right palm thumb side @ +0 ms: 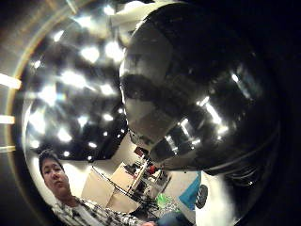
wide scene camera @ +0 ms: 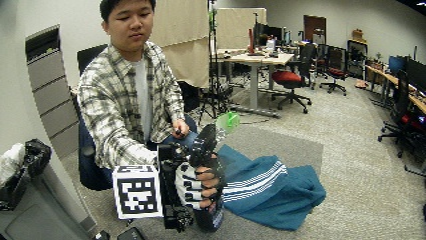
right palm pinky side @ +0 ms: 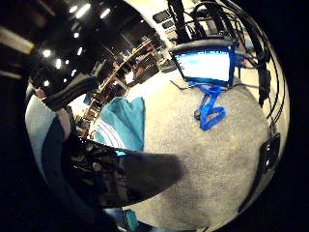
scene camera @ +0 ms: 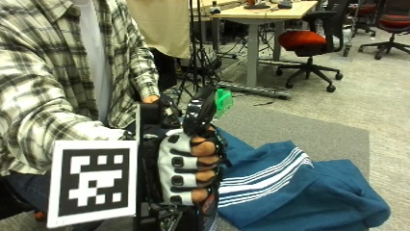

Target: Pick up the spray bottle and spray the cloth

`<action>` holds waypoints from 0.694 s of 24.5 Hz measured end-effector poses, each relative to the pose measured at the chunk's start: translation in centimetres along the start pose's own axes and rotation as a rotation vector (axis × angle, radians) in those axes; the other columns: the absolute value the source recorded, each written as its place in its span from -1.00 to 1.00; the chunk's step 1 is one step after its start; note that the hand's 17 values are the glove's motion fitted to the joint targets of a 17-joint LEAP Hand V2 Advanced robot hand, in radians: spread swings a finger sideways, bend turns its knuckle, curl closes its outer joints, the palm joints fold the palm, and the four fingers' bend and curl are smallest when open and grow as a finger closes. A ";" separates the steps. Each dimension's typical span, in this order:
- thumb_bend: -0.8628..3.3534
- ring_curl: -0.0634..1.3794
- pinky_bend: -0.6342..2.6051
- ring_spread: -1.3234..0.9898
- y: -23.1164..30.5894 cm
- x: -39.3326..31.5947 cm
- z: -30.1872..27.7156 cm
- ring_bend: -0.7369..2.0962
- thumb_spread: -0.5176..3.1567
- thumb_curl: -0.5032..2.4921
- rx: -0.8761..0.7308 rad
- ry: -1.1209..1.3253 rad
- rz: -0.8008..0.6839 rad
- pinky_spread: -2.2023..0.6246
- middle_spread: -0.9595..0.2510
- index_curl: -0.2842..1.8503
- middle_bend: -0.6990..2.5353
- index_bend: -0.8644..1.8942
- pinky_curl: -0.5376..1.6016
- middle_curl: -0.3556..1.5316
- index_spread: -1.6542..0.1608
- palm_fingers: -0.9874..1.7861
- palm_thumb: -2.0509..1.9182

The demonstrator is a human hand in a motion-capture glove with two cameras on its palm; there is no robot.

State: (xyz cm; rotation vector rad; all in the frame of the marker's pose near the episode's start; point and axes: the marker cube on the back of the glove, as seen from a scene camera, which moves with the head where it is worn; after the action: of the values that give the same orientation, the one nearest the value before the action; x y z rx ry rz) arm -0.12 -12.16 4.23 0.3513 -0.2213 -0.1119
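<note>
My gloved right hand [scene camera: 189, 168] grips a black spray bottle [scene camera: 200, 113] upright, fingers curled round its neck below the trigger head. A green part shows just behind the head. The bottle's base is at or just above the grey table [scene camera: 307, 130]; I cannot tell whether it touches. A teal cloth [scene camera: 301, 187] with white stripes lies crumpled on the table right beside the bottle. In the wide outside view the hand [wide scene camera: 196, 185] holds the bottle [wide scene camera: 206, 140] next to the cloth [wide scene camera: 266, 185]. The dark bottle [right palm thumb side: 197, 94] fills the thumb side palm view; the little finger side view shows the cloth [right palm pinky side: 120, 123].
A lit screen [right palm pinky side: 205, 65] with a blue strap [right palm pinky side: 210, 108] below it sits on the grey table surface [right palm pinky side: 207, 159] beyond the cloth. The person's bare left hand [wide scene camera: 180, 132] stays low behind the bottle. Desks and office chairs [scene camera: 307, 41] stand farther back.
</note>
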 end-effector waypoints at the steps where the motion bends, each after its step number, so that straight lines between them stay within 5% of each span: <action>1: -0.60 -0.28 -0.29 -0.04 1.9 -1.6 -0.7 -0.07 -0.53 -0.20 -0.044 0.062 -0.049 0.43 0.36 -0.26 -0.21 -0.17 -0.14 -0.07 0.52 0.68 0.57; 17: -0.60 -0.24 -0.28 -0.04 1.0 -7.1 -2.1 -0.06 -0.56 -0.16 -0.191 0.319 -0.311 0.43 0.36 -0.21 -0.19 -0.17 -0.11 -0.06 0.52 0.66 0.57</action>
State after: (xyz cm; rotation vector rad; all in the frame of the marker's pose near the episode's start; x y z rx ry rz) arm -6.46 -9.47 1.30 0.2068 0.1612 -0.3782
